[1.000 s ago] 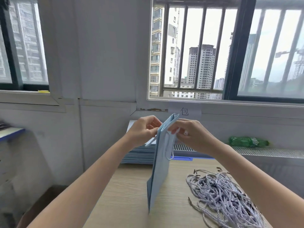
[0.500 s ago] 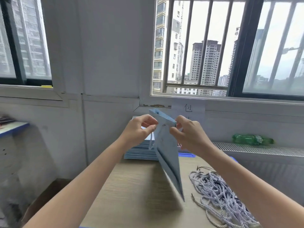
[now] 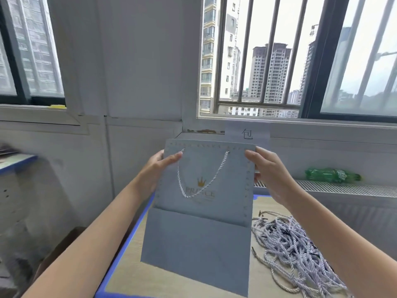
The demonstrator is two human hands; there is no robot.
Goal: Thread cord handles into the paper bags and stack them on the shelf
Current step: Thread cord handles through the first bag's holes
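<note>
A flat light-blue paper bag [image 3: 199, 233] with a gold crown print hangs upright in front of me, face toward the camera. A white twisted cord handle [image 3: 202, 181] loops down from two holes near its top edge. My left hand [image 3: 159, 171] pinches the bag's upper left corner, thumb on the front. My right hand [image 3: 268, 171] grips the upper right edge. A heap of loose cord handles [image 3: 294, 254] lies on the wooden table [image 3: 137, 278] to the right of the bag.
A green plastic bottle [image 3: 330, 175] lies on the radiator grille [image 3: 348, 189] at the right. A paper label [image 3: 247, 131] is stuck under the barred window. A blue-edged shelf [image 3: 15, 163] shows at far left, a cardboard box [image 3: 60, 248] below it.
The bag has turned from edge-on to face-on. Both hands have shifted from its top middle out to the two upper corners.
</note>
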